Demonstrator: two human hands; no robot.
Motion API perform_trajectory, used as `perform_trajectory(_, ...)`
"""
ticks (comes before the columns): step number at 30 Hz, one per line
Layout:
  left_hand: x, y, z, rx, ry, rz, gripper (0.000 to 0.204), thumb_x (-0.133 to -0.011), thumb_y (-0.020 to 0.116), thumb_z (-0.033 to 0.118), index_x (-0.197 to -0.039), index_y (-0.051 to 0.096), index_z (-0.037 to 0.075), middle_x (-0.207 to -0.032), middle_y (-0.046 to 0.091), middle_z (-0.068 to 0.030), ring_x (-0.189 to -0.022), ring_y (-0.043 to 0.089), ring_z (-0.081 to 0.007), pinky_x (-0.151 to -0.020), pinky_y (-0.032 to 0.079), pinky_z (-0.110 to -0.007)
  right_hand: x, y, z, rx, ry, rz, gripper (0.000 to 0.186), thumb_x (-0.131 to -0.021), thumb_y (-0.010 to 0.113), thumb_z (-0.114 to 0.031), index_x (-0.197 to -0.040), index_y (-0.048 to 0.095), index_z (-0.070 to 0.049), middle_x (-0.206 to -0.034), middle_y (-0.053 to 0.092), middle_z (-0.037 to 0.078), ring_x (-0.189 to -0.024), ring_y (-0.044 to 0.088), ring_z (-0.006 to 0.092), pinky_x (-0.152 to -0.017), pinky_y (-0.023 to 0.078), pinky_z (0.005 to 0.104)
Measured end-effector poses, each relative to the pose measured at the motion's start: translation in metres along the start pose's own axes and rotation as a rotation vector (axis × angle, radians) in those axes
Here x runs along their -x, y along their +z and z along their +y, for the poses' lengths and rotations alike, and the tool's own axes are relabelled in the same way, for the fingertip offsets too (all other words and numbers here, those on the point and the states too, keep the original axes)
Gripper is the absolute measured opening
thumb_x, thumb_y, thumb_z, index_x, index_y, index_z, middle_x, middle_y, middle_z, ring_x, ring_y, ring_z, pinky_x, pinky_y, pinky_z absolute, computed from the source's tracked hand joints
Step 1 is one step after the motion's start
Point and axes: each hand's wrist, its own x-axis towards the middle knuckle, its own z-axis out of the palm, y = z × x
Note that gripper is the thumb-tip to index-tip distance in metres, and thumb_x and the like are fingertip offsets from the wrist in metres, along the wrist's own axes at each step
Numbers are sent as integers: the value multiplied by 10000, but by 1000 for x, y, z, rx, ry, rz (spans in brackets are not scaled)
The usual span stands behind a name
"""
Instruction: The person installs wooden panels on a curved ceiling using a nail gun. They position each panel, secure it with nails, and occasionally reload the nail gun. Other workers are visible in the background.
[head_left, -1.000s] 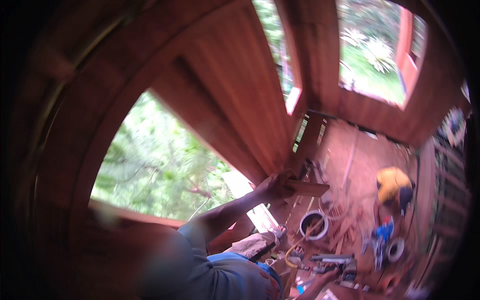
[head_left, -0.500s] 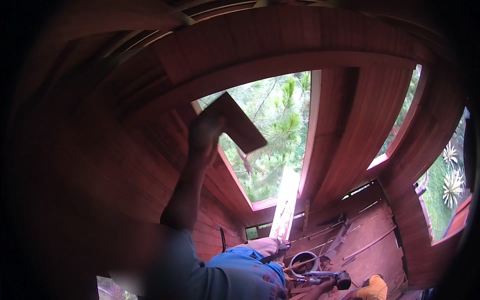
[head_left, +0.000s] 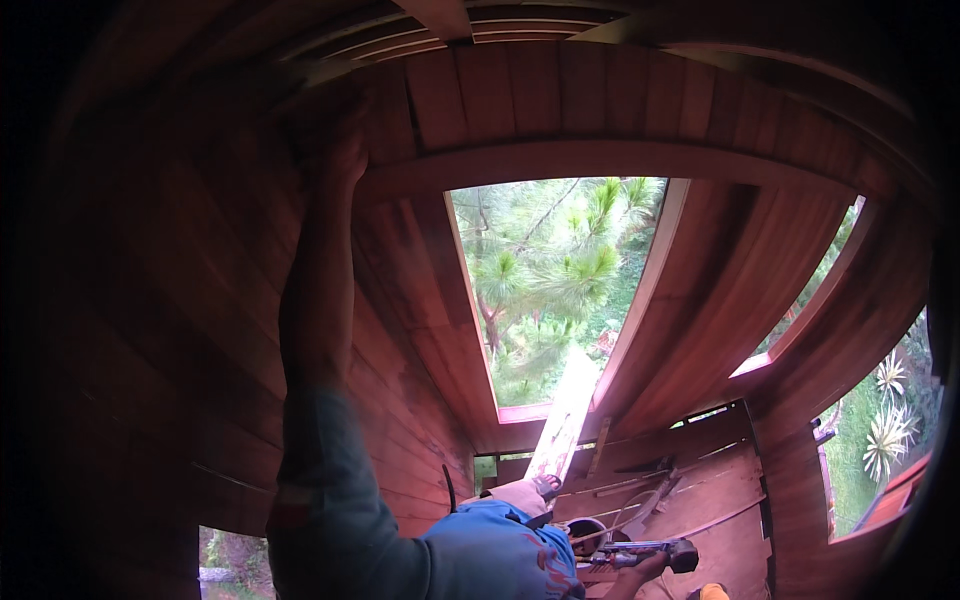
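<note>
My left arm reaches up to the wooden wall at the window's upper left. At its end my left hand [head_left: 345, 155] is closed on a short wooden board [head_left: 335, 112], held against the wall above the window beam; the board's outline nearly melts into the shadow. Low at my right side, my right hand [head_left: 650, 567] is wrapped round a nail gun [head_left: 635, 548] with a dark rounded head. The nail gun points left, across the front of my blue shirt [head_left: 490, 550], far from the board.
A pale plank [head_left: 562, 425] slopes from beneath my feet to the window opening [head_left: 560, 290]. A bucket [head_left: 582, 526] stands by my legs, with a hose [head_left: 635, 512] near it. Loose wood strips lie on the plank floor [head_left: 715, 500]. More openings are at right.
My left hand has carried the board up and left, from in front of the window to the wall above it. The nail gun stays low in my right hand.
</note>
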Motion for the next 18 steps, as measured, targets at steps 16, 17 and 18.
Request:
perform_trajectory(16,-2,-6,1,-598,-34,-9,368,-923,674,287,-1218,620,75,-1147,628,-12,-1015,569,-111,-895,429,-280,0,-13,-7,77,-34,18,177,-881,499,-224,-750,427,-131,-559,434,-2,-436,439,126,-428,427,290)
perform_trajectory(17,-4,-18,5,-610,-76,-46,369,-917,678,310,-1206,628,85,-1121,632,-3,-991,567,-104,-875,430,-276,0,-14,-7,82,-35,19,176,-881,498,-224,-750,427,-131,-560,434,-2,-436,439,126,-428,427,290)
perform_trajectory(18,-6,-27,7,-621,-118,-82,371,-911,682,332,-1193,637,96,-1096,636,6,-967,566,-97,-855,431,-272,1,-17,-7,88,-36,16,175,-881,497,-223,-750,426,-131,-560,434,-2,-436,439,126,-427,427,290)
